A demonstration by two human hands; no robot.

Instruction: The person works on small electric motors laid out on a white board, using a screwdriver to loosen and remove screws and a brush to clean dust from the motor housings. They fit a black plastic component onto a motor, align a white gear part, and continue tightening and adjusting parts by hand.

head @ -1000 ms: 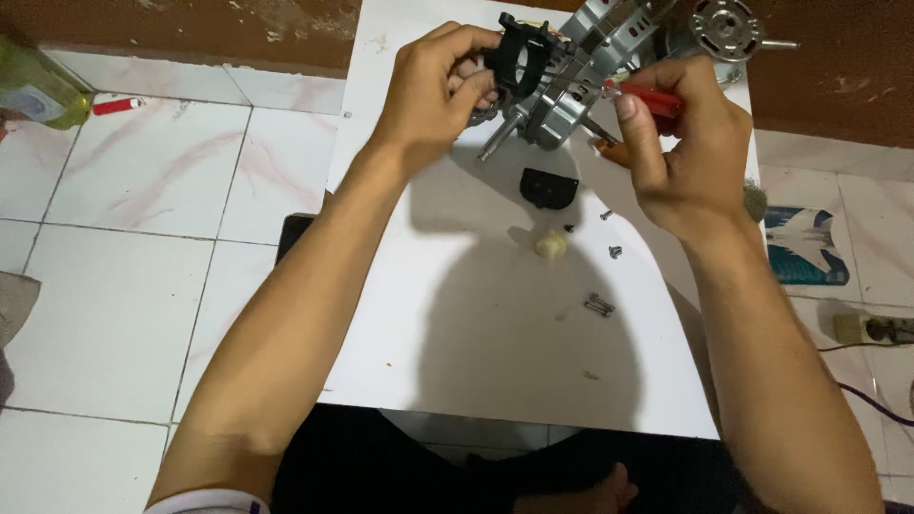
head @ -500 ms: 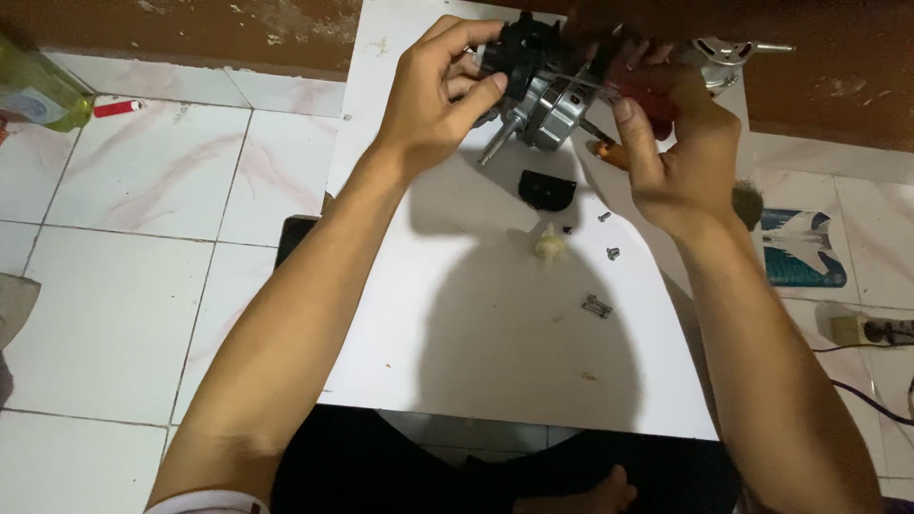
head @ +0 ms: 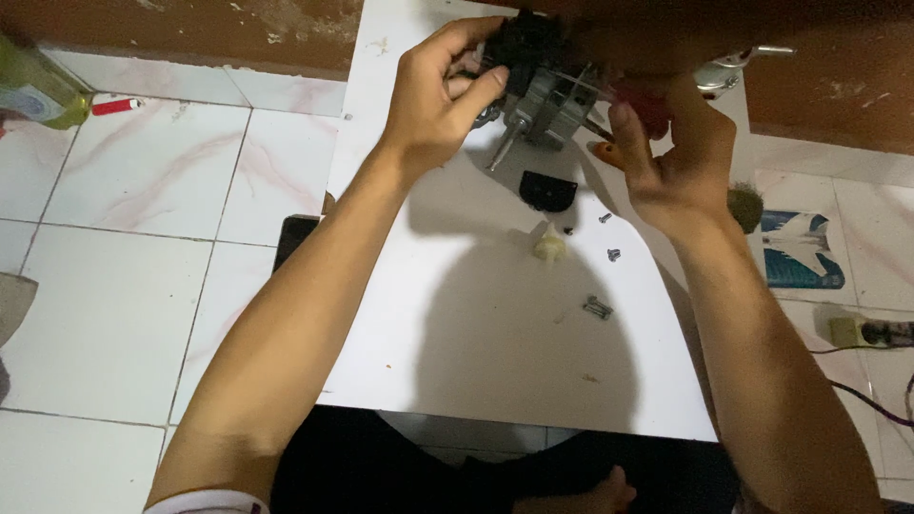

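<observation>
Both hands (head: 438, 105) — small motor (head: 543, 86)

The motor assembly (head: 543, 90) sits at the desk's (head: 457, 314) far edge; the cap (head: 548, 191) lies before it, screws (head: 609, 238) toward the right edge.

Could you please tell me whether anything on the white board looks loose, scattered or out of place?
Yes: small screws and a metal bit lie scattered on the white board, with a black cap and a pale plastic piece, below the motor.
</observation>
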